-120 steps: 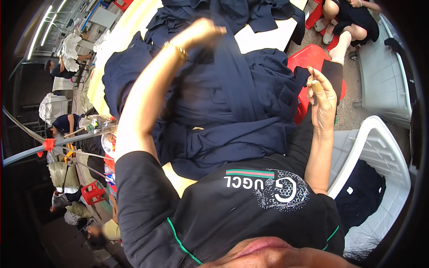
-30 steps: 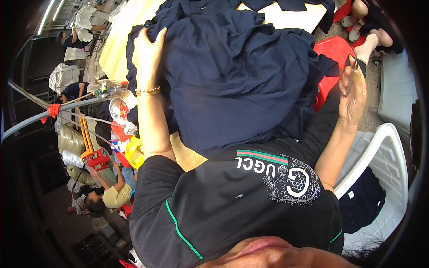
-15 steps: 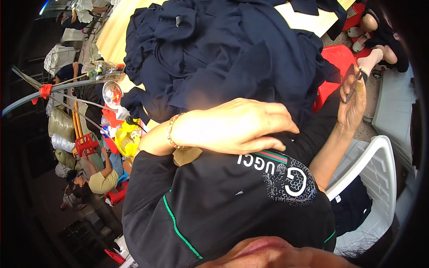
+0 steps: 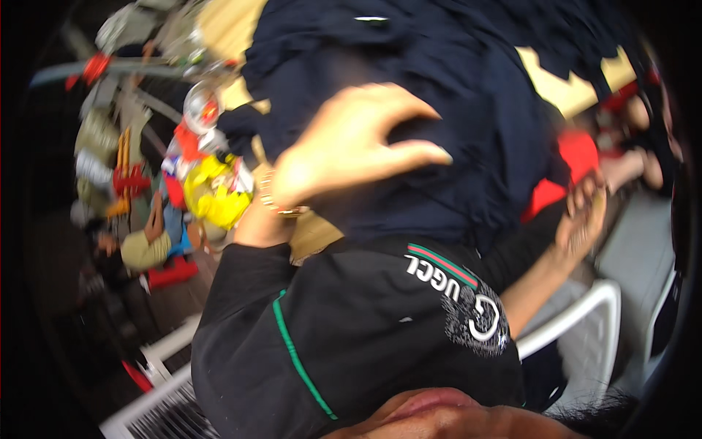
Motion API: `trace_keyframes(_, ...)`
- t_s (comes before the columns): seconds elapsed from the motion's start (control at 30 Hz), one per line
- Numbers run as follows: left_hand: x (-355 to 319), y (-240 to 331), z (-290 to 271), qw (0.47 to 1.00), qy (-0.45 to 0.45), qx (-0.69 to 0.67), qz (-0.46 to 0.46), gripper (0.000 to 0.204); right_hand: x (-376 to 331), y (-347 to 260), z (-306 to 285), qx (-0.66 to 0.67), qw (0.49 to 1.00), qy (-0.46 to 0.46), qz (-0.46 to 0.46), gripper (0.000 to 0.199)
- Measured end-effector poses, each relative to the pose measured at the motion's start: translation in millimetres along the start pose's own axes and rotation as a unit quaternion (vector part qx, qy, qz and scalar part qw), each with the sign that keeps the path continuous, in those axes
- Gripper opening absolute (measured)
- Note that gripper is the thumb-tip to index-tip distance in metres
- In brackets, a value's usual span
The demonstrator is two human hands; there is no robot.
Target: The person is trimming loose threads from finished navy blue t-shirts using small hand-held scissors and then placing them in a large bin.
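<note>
On the table (image 4: 559,86), navy cloth (image 4: 475,139), stretching away from black shirt (image 4: 365,314).

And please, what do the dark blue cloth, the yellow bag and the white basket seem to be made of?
Dark blue cloth: soft, matte fabric, as it drapes in loose folds; fibre unclear.
Yellow bag: probably thin plastic film, perhaps shiny, from its crumpled creases.
White basket: likely hard moulded plastic, judging by its smooth, rounded rim.
</note>
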State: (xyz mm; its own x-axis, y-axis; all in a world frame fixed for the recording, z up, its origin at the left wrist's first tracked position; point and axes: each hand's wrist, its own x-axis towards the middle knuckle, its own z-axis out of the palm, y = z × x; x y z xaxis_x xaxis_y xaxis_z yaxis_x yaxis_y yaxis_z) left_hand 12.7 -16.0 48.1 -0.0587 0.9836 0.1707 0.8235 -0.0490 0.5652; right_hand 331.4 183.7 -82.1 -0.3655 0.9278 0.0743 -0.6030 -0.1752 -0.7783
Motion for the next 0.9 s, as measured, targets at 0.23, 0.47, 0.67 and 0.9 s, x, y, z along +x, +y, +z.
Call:
trace_keyframes(0.23, -14, 12, 49, 0.998, -0.007, -0.001, 0.069, 0.02, -2, 1, 23, -0.049, 0.996, -0.05, 0.046, 0.04)
trace_keyframes(0.47, -10, 38, 69, 0.974, 0.07, -0.136, 0.166, 0.016, -1, -7, 67, -0.222, 0.943, -0.245, 0.046, 0.072)
trace_keyframes(0.67, 8, 55, 65, 0.963, 0.161, -0.104, 0.187, 0.012, -30, 10, 95, -0.324, 0.931, -0.167, -0.007, 0.085)
trace_keyframes(0.9, 33, 66, 42, 0.94, 0.24, -0.014, 0.244, 0.014, -39, 10, 86, -0.273, 0.956, -0.073, -0.079, 0.04)
